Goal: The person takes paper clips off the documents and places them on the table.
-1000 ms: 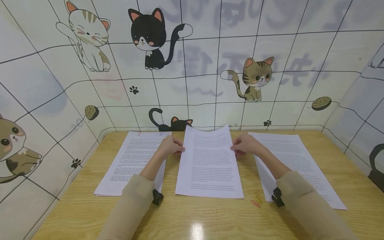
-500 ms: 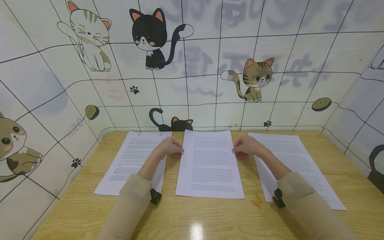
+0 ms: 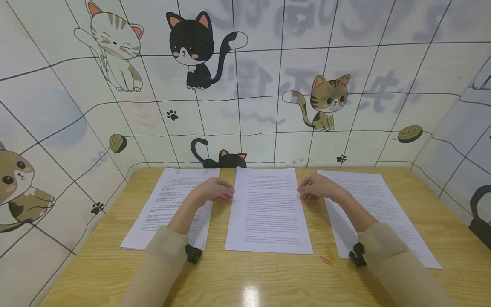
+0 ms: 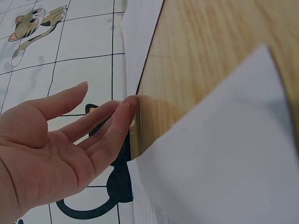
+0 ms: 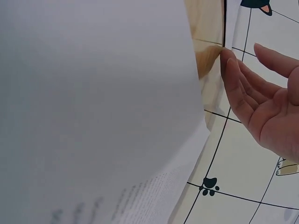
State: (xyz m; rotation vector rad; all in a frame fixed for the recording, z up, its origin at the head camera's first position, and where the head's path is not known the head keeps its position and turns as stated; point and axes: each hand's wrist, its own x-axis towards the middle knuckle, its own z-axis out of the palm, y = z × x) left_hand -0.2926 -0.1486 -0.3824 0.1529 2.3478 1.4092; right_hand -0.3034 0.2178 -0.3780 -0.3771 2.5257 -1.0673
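Observation:
A printed middle sheet (image 3: 268, 209) lies flat on the wooden table (image 3: 245, 277), between a left stack of printed pages (image 3: 168, 204) and a right stack (image 3: 377, 204). My left hand (image 3: 214, 189) hovers by the middle sheet's left edge with its fingers straight, and its fingertips (image 4: 128, 105) reach that edge. On the other side, my right hand (image 3: 316, 187) is open by the sheet's right edge. Its fingers (image 5: 233, 84) are extended and hold nothing. Both forearms cross over the outer stacks.
Two coloured paper clips (image 3: 327, 256) lie on the table near the middle sheet's front right corner. Clips (image 3: 178, 171) sit on the far edge of the left stack. A cat-patterned wall (image 3: 245, 85) closes off the back and sides.
The middle sheet's far end was lifted between both hands a second ago. It now lies flat, and both hands have let go and stay beside its edges.

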